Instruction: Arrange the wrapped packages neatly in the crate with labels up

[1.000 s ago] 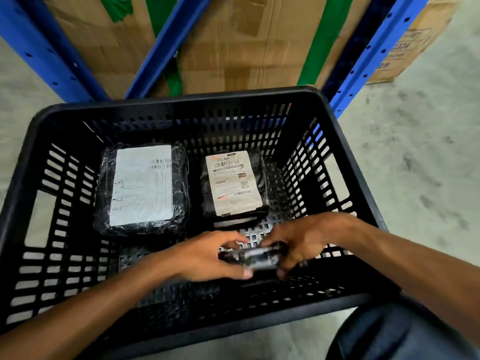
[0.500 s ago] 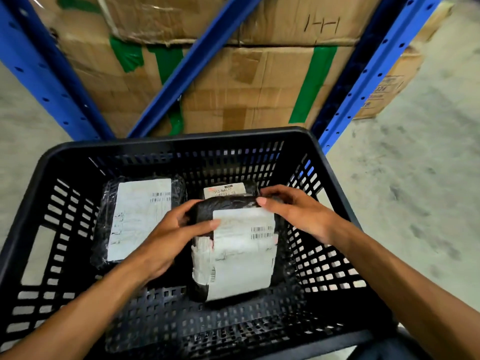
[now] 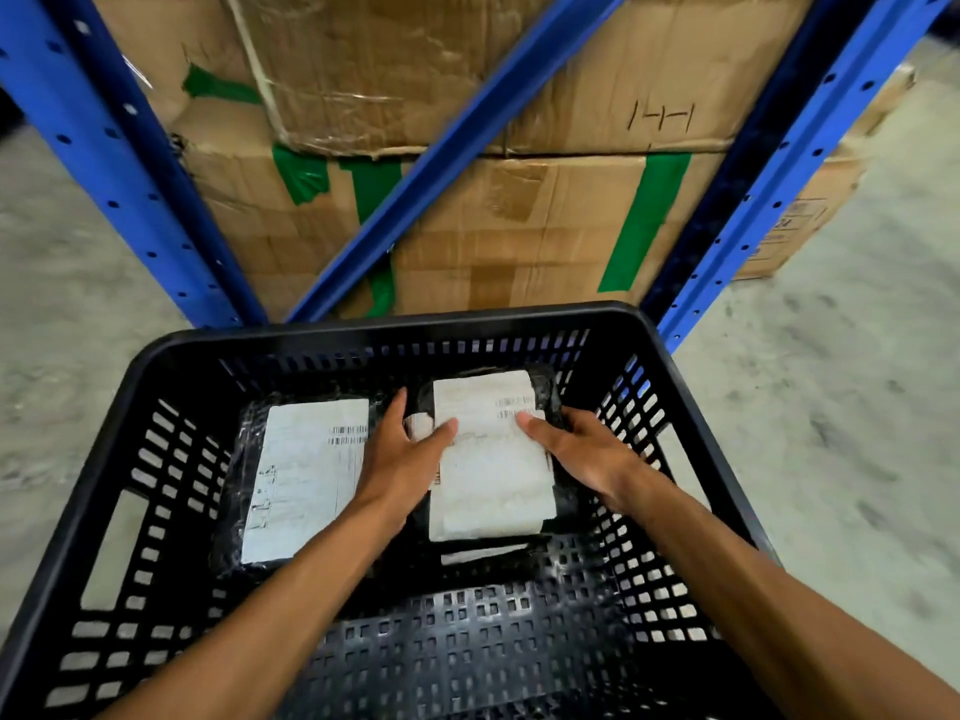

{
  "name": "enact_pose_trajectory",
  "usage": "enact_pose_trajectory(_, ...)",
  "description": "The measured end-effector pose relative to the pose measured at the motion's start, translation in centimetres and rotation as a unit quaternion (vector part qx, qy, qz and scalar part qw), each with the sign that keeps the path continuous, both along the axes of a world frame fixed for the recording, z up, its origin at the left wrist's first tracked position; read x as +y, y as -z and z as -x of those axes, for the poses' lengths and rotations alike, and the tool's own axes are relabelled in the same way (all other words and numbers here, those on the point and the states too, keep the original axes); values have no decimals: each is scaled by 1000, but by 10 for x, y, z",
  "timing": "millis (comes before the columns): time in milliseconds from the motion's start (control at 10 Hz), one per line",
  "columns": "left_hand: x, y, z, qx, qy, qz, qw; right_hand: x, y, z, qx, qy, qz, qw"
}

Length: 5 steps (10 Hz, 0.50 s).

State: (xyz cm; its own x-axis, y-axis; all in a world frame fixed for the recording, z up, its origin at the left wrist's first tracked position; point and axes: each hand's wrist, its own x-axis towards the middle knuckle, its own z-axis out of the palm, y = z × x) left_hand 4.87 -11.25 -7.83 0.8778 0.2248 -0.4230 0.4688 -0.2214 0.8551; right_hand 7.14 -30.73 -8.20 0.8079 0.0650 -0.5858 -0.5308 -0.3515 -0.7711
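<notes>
A black slotted crate fills the lower view. Inside at the left lies a black-wrapped package, its white label facing up. At the back right, a second wrapped package rests label up on top of another parcel whose pale edge shows just below it. My left hand grips the top package's left edge, thumb on the label. My right hand holds its right edge, fingers on the label.
Blue metal rack posts and a diagonal brace stand right behind the crate. Taped cardboard boxes sit on the rack. Grey concrete floor lies on both sides. The crate's near half shows bare perforated bottom.
Both hands lifted a package from the crate's near edge, turned its label up, and carried it back onto the right-hand parcel. The view tilted upward.
</notes>
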Motion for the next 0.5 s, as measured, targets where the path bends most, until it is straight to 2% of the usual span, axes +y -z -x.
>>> enact_pose_trajectory(100,-6,2,-5,47,91,-118,988,19,23,-9,-70,-48,148,985)
enact_pose_trajectory(200,-8,7,-5,55,107,-123,985,27,35,-11,-97,-34,204,974)
enact_pose_trajectory(300,-7,11,0,36,131,-130,982,23,43,-12,-97,-63,217,969)
enact_pose_trajectory(400,-4,3,-1,31,169,-180,969,22,32,-12,-80,-96,221,967)
enact_pose_trajectory(500,16,-4,27,-1,208,-142,968,11,9,10,-53,-186,253,948)
